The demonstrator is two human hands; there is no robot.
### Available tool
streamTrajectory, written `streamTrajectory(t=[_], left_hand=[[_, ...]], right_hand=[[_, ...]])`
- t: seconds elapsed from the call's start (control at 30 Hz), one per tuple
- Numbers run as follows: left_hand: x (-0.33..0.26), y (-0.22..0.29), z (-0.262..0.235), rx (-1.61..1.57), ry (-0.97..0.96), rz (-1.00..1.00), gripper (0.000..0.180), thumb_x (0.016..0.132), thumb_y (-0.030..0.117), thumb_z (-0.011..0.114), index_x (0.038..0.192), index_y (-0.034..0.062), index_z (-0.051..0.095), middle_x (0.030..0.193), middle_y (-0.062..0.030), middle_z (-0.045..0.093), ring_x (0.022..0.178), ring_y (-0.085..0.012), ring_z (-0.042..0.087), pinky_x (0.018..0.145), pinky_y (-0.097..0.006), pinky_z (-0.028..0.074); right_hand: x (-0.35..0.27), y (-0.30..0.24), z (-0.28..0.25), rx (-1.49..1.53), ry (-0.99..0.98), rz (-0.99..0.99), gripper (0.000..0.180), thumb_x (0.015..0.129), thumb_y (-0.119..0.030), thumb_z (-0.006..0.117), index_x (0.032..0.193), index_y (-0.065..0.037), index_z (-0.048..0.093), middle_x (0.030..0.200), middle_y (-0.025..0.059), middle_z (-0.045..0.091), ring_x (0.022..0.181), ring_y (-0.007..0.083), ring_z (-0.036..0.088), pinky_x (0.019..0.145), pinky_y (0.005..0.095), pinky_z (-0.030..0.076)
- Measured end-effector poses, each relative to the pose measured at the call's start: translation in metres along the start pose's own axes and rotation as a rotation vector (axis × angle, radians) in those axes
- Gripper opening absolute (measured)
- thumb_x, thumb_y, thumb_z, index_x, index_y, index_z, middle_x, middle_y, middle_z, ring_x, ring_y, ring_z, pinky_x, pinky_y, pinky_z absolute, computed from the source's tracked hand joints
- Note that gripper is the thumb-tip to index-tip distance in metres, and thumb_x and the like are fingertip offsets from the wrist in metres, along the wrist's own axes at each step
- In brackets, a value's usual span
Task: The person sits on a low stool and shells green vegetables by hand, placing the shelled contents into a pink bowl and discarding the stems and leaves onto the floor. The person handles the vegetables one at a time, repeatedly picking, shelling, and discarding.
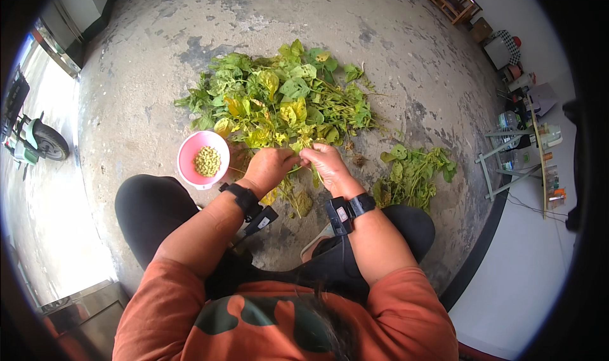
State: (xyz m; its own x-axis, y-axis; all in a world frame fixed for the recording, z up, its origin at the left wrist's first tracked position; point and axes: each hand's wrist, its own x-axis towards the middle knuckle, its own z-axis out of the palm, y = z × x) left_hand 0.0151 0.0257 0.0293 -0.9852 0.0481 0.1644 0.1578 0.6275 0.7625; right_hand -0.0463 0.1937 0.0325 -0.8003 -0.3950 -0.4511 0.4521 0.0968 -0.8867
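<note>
My left hand [270,169] and my right hand [327,165] meet in front of me, low over the floor. Both are closed, with fingertips pinching at a leafy bean plant [294,195], whose yellow-green leaves hang below them. The exact spot between the fingertips is too small to make out. Just beyond the hands lies a large heap of bean plants [279,95], green and yellowing, some leaves full of holes. A pink bowl [186,159] stands left of my left hand, with pale green shelled beans [207,162] in it.
A smaller pile of bean plants [415,177] lies right of my hands, near my right knee [412,231]. Along the right wall stands a table [540,161] with bottles. A wooden stool [453,1] is at the far right, and a motorbike wheel [49,139] shows at the left doorway.
</note>
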Motion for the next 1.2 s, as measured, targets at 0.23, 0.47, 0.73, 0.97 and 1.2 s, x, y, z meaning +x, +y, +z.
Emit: streamTrajectory(t=[0.23,0.47,0.73,0.97,1.2], left_hand=[[0.002,0.004,0.002,-0.198,-0.086,-0.129,0.024,0.089,0.026,0.062,0.082,0.003,0.068,0.064,-0.0162,0.063,0.061,-0.0296,0.065,0.057,-0.039,0.051],[0.012,-0.003,0.005,-0.605,-0.232,-0.396,0.024,0.1,0.025,0.051,0.095,0.004,0.061,0.071,-0.0023,0.062,0.057,-0.0097,0.059,0.048,-0.024,0.045],[0.021,-0.012,0.009,-0.762,-0.271,-0.443,0.032,0.104,0.035,0.039,0.093,0.008,0.053,0.067,-0.0017,0.057,0.054,-0.0096,0.05,0.048,-0.024,0.04],[0.025,-0.017,0.006,-1.241,-0.363,-0.589,0.031,0.104,0.038,0.037,0.095,0.0106,0.049,0.068,-0.0026,0.057,0.052,-0.0097,0.047,0.046,-0.023,0.034],[0.028,-0.025,0.005,-0.975,-0.296,-0.575,0.032,0.101,0.04,0.045,0.094,0.0102,0.054,0.069,-0.0001,0.059,0.054,-0.0079,0.049,0.047,-0.022,0.035]], right_hand=[[0.003,0.005,-0.002,0.117,0.019,0.048,0.009,0.084,-0.013,0.066,0.083,-0.005,0.062,0.076,0.0011,0.062,0.068,0.0107,0.056,0.065,0.0257,0.045],[0.013,0.008,-0.008,0.165,-0.052,0.038,0.008,0.087,-0.016,0.064,0.085,-0.008,0.062,0.076,-0.0013,0.061,0.068,0.0092,0.056,0.066,0.0255,0.043],[0.022,0.011,-0.014,0.228,-0.09,0.039,0.009,0.089,-0.02,0.063,0.086,-0.011,0.062,0.077,-0.0032,0.06,0.071,0.0092,0.056,0.068,0.0261,0.043],[0.029,0.009,-0.023,0.279,-0.254,0.021,0.012,0.089,-0.023,0.062,0.086,-0.012,0.061,0.076,-0.0033,0.059,0.072,0.0091,0.054,0.07,0.027,0.042],[0.026,0.0,-0.013,0.037,-0.055,-0.034,0.014,0.088,-0.024,0.064,0.084,-0.01,0.063,0.071,-0.0032,0.056,0.064,0.0095,0.052,0.063,0.0243,0.043]])
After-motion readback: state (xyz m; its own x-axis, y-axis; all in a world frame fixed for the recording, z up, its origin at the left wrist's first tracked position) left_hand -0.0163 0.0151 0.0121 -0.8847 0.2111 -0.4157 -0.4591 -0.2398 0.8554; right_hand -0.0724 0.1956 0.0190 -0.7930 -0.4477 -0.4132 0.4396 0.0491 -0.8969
